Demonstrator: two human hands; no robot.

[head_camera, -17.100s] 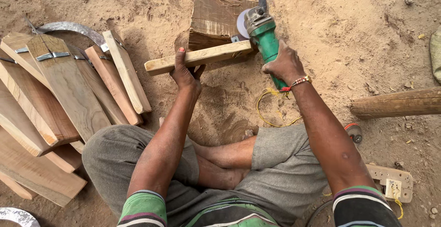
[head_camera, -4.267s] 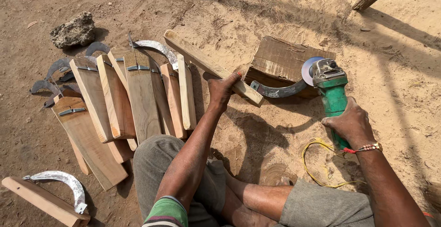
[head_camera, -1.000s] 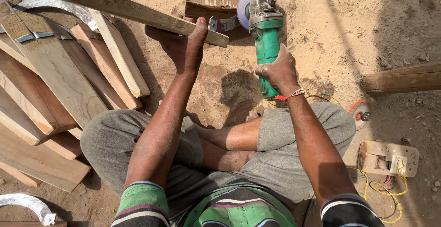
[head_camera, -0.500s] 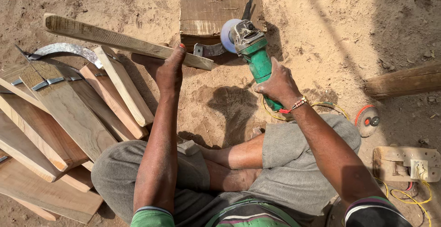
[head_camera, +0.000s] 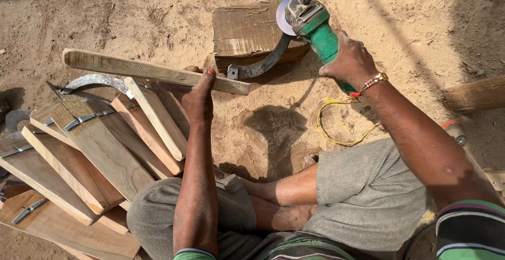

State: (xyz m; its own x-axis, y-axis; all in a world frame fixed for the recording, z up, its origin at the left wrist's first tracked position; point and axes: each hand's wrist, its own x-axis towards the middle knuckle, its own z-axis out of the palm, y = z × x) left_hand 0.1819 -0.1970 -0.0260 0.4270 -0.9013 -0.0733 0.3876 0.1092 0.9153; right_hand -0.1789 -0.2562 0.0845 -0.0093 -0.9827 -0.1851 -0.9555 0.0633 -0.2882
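My left hand [head_camera: 199, 96] grips a long wooden handle [head_camera: 131, 69] that lies nearly level, with a curved dark metal blade [head_camera: 263, 65] fixed at its right end. The blade's tip reaches up to the grey disc of a green angle grinder [head_camera: 310, 26], which my right hand [head_camera: 351, 60] holds by its body. Blade and disc meet over a wooden block [head_camera: 247, 31] standing on the sand.
Several wooden handles with metal bands [head_camera: 89, 149] are stacked on the sand at the left, one with a curved blade [head_camera: 94, 82]. A yellow cord [head_camera: 336, 128] loops near my crossed legs. A log [head_camera: 476, 94] lies at the right edge.
The view has shifted, and my left hand has swung the handle so the blade's tip now rises to the grinder disc over the block. My right hand has carried the grinder further right.
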